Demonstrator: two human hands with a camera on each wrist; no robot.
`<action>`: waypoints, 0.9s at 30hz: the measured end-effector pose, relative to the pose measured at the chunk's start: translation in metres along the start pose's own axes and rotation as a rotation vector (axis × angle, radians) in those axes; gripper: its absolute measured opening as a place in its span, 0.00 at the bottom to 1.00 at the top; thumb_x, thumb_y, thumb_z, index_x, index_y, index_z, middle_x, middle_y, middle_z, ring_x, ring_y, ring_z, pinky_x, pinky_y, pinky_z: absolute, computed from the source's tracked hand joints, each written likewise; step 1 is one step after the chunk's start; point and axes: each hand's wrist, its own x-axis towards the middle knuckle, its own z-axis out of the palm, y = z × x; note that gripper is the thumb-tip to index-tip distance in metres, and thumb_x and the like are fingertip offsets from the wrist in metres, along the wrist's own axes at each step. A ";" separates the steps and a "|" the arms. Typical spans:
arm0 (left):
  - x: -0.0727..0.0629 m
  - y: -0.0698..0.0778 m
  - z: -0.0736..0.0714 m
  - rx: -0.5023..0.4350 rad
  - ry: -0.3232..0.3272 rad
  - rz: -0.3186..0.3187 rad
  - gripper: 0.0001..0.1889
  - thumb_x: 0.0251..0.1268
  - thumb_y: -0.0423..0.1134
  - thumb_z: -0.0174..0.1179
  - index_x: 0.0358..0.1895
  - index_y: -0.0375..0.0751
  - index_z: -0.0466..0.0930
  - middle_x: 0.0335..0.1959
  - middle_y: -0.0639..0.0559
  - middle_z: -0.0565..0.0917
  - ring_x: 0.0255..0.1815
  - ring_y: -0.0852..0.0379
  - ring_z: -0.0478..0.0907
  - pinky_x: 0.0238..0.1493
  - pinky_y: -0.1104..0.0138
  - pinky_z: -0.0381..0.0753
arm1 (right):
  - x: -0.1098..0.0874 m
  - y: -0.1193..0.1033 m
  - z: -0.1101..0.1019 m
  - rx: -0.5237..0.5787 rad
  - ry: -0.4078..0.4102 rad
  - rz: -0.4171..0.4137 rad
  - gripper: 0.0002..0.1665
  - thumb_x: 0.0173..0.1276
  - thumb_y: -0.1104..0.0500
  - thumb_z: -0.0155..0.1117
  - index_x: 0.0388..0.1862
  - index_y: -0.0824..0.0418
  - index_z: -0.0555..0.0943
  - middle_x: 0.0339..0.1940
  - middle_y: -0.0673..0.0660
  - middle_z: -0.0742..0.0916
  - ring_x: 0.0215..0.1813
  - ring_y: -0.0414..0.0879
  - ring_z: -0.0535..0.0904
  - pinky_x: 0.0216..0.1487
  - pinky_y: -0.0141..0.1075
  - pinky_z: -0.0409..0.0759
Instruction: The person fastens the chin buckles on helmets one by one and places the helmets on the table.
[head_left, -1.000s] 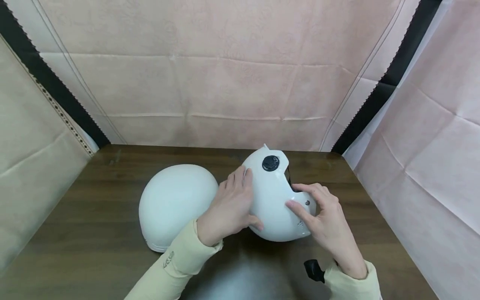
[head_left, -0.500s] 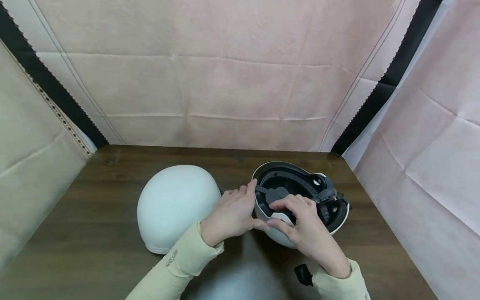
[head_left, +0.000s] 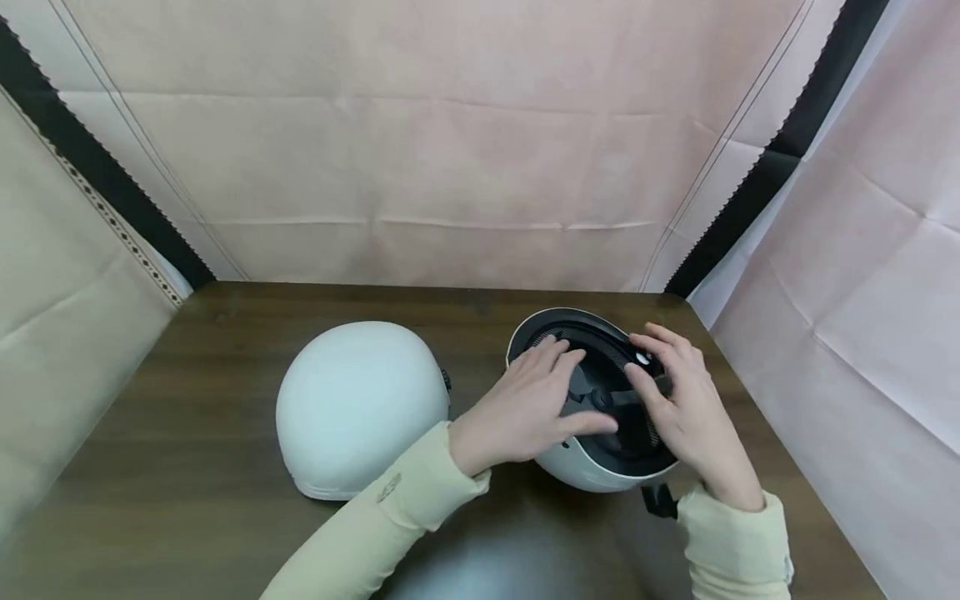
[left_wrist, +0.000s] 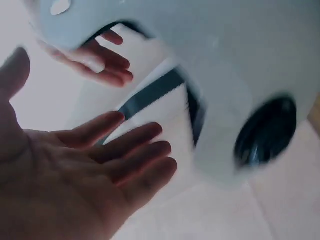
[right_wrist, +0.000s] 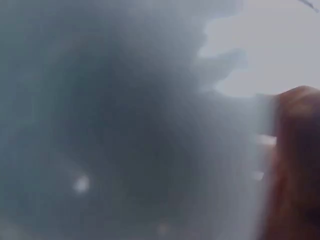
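On the right of the head view a white helmet (head_left: pixel 588 471) lies crown down, its black-lined opening facing up. My left hand (head_left: pixel 528 408) is spread over the near-left part of that opening, fingers straight and thumb apart. In the left wrist view its palm faces the camera, just short of the blurred shell, which carries a round black knob (left_wrist: pixel 267 132). At the helmet's right side, my right hand (head_left: pixel 686 408) grips the edge between thumb and fingers. The right wrist view is mostly filled by the blurred shell, with part of the hand (right_wrist: pixel 300 165) at its right.
A second white helmet (head_left: pixel 360 408) sits dome up to the left, close to the left forearm. Both stand on a dark wooden table (head_left: pixel 187 467). Pale fabric walls (head_left: pixel 450 167) with black corner strips (head_left: pixel 757 187) enclose the back and sides.
The right helmet has turned from its side to opening up, then rotated further. My left hand has moved right, over the opening, and my right hand has shifted to the far-right edge.
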 end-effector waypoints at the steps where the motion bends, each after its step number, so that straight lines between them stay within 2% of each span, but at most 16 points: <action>1: 0.005 0.001 0.003 0.001 -0.004 0.001 0.47 0.62 0.73 0.46 0.72 0.37 0.62 0.72 0.41 0.64 0.74 0.47 0.56 0.71 0.52 0.56 | 0.002 0.005 -0.002 -0.031 -0.046 0.040 0.25 0.74 0.54 0.58 0.65 0.64 0.72 0.71 0.65 0.68 0.70 0.65 0.59 0.61 0.66 0.56; 4: 0.015 -0.002 0.013 0.045 -0.031 -0.013 0.40 0.68 0.69 0.42 0.66 0.37 0.71 0.62 0.46 0.77 0.65 0.50 0.71 0.67 0.54 0.63 | 0.001 0.013 -0.004 -0.093 -0.235 0.132 0.33 0.75 0.46 0.54 0.69 0.66 0.68 0.71 0.69 0.66 0.71 0.70 0.57 0.63 0.70 0.52; 6: 0.019 -0.004 0.020 0.090 -0.046 -0.017 0.35 0.70 0.66 0.44 0.59 0.39 0.77 0.47 0.51 0.84 0.52 0.54 0.79 0.60 0.55 0.70 | -0.001 0.014 -0.003 -0.109 -0.300 0.159 0.36 0.74 0.43 0.55 0.70 0.66 0.67 0.70 0.70 0.68 0.70 0.70 0.59 0.63 0.68 0.54; 9: 0.024 -0.005 0.023 0.121 -0.085 -0.037 0.28 0.68 0.65 0.50 0.47 0.44 0.84 0.26 0.57 0.82 0.34 0.59 0.79 0.50 0.56 0.73 | -0.001 0.012 -0.006 -0.152 -0.310 0.167 0.35 0.72 0.46 0.59 0.69 0.65 0.69 0.69 0.69 0.70 0.69 0.68 0.60 0.63 0.65 0.56; 11: 0.026 -0.003 0.022 0.129 -0.117 -0.053 0.24 0.64 0.65 0.56 0.34 0.47 0.85 0.18 0.58 0.77 0.26 0.60 0.75 0.45 0.55 0.73 | 0.001 0.010 -0.010 -0.213 -0.306 0.158 0.31 0.71 0.52 0.61 0.67 0.66 0.71 0.69 0.69 0.69 0.67 0.67 0.60 0.61 0.62 0.56; 15: 0.029 0.002 0.018 0.121 -0.157 -0.086 0.27 0.53 0.69 0.62 0.15 0.50 0.78 0.15 0.57 0.75 0.24 0.59 0.72 0.49 0.47 0.73 | 0.005 0.007 -0.017 -0.338 -0.328 0.136 0.26 0.65 0.62 0.61 0.63 0.66 0.75 0.66 0.69 0.71 0.63 0.66 0.61 0.53 0.58 0.57; 17: 0.030 0.003 0.018 0.112 -0.150 -0.097 0.27 0.54 0.68 0.63 0.12 0.51 0.76 0.16 0.56 0.75 0.25 0.58 0.72 0.50 0.44 0.73 | 0.006 0.007 -0.018 -0.370 -0.325 0.119 0.27 0.62 0.66 0.60 0.62 0.67 0.76 0.60 0.69 0.74 0.59 0.65 0.63 0.50 0.55 0.58; 20: 0.030 0.002 0.017 0.054 -0.117 -0.110 0.23 0.64 0.57 0.61 0.15 0.49 0.78 0.19 0.56 0.74 0.25 0.57 0.71 0.44 0.50 0.74 | 0.006 0.008 -0.017 -0.398 -0.301 0.102 0.25 0.59 0.69 0.61 0.58 0.69 0.79 0.47 0.65 0.77 0.49 0.62 0.65 0.44 0.50 0.60; 22: 0.029 0.001 0.015 -0.035 -0.089 -0.117 0.15 0.69 0.46 0.57 0.25 0.45 0.82 0.19 0.54 0.73 0.22 0.57 0.70 0.36 0.59 0.75 | 0.005 0.009 -0.017 -0.394 -0.284 0.101 0.21 0.59 0.69 0.63 0.53 0.69 0.82 0.41 0.62 0.77 0.45 0.59 0.64 0.41 0.47 0.60; 24: 0.027 0.001 0.013 -0.160 -0.056 -0.122 0.10 0.70 0.38 0.52 0.40 0.40 0.83 0.19 0.53 0.72 0.18 0.57 0.69 0.25 0.65 0.71 | 0.004 0.010 -0.018 -0.364 -0.266 0.106 0.16 0.60 0.68 0.65 0.48 0.67 0.83 0.39 0.60 0.77 0.43 0.57 0.64 0.40 0.46 0.59; 27: 0.024 0.003 0.005 -0.342 -0.013 -0.135 0.15 0.70 0.33 0.48 0.55 0.38 0.76 0.22 0.52 0.74 0.15 0.57 0.70 0.18 0.68 0.68 | 0.002 0.011 -0.022 -0.270 -0.208 0.105 0.13 0.62 0.64 0.69 0.46 0.64 0.82 0.40 0.59 0.79 0.44 0.55 0.65 0.40 0.46 0.63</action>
